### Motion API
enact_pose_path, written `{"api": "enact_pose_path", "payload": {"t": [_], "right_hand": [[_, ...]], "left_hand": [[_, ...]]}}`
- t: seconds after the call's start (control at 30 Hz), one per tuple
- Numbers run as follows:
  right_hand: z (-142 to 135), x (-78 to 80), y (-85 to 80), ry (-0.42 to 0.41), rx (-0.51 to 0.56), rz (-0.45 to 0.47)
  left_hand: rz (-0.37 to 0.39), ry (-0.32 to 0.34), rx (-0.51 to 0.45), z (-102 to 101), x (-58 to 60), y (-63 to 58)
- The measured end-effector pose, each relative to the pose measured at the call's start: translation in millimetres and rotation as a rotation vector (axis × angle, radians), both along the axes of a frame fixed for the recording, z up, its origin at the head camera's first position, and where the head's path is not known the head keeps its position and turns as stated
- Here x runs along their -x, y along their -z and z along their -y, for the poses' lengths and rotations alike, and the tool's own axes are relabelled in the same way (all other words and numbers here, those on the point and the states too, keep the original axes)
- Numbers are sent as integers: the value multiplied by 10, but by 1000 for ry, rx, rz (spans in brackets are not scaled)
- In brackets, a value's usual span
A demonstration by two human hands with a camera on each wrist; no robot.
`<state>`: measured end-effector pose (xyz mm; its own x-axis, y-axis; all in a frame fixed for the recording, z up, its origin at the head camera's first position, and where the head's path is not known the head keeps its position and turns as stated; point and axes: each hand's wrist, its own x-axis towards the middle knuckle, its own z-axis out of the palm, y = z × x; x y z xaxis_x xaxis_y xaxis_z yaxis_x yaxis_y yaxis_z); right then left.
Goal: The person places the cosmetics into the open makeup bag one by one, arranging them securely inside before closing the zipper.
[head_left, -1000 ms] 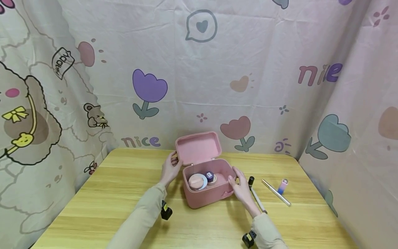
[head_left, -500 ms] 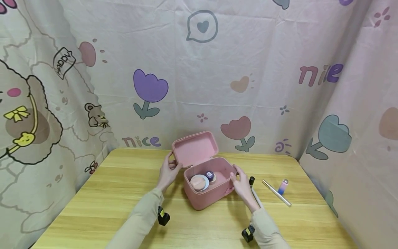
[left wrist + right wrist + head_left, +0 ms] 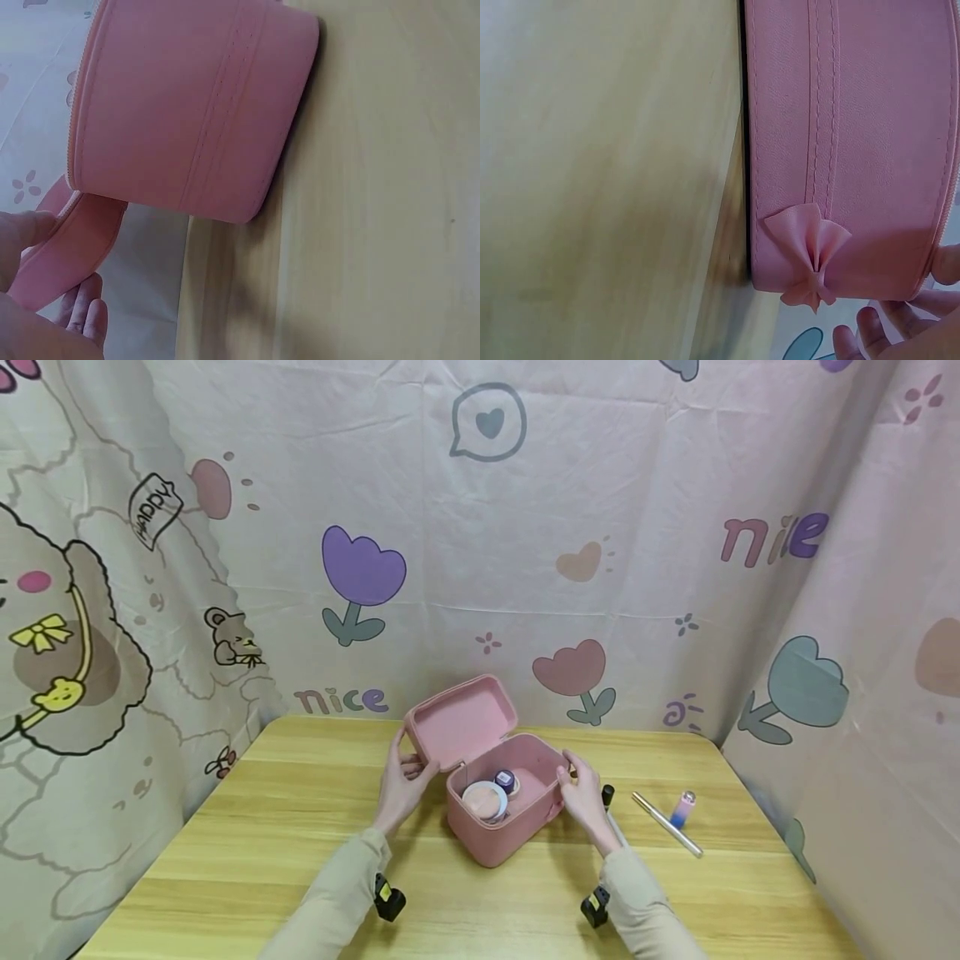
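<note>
Your left hand point(image 3: 400, 785) pinches lid point(image 3: 465, 724) at edge; your right hand point(image 3: 584, 793) grips box point(image 3: 486, 845) at rim; tabletop point(image 3: 292, 802) stretches wide to your left.

**Work Area Surroundings**

The bench point(image 3: 300, 777) has a light yellow, wood-grain top with rounded rear corners. Pale printed fabric borders it at the rear and both sides.

Rear panel point(image 3: 480, 527): purple tulip point(image 3: 363, 568), pink tulip point(image 3: 568, 667), grey speech bubble point(image 3: 488, 422), "nice" lettering point(image 3: 776, 537) in two places.

Left panel point(image 3: 172, 693): large outlined figure point(image 3: 67, 660), small bear point(image 3: 231, 639).

Right panel point(image 3: 885, 610): blue-grey tulip point(image 3: 806, 681).

Folds and creases mark the fabric. Lighting is diffuse; shadows are soft.
</note>
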<state>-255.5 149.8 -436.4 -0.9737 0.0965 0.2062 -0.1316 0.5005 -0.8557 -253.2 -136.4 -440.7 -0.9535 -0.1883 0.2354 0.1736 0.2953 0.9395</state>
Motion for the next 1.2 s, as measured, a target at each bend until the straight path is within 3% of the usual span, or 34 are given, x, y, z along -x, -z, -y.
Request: {"api": "enact_pose_path", "payload": {"t": [0.27,0.43,0.53,0.7,0.87,1.2], "right_hand": [[-10,24,21,50,-67,-11],[69,-197,1,107,-85,39],[143,-320,-6,95,-74,76],[259,-405,28,66,-23,43],[312,-424,60,73,40,32],[321,-443,59,68,42,34]], "left_hand": [[-19,-21,-1,-30,-95,-13],[-25,-30,2,-30,-84,33],[-30,-34,0,-30,-79,30],[-44,-29,15,-28,-75,9],[-42,8,41,-3,-48,-57],[-81,11,191,173,164,-300]]}}
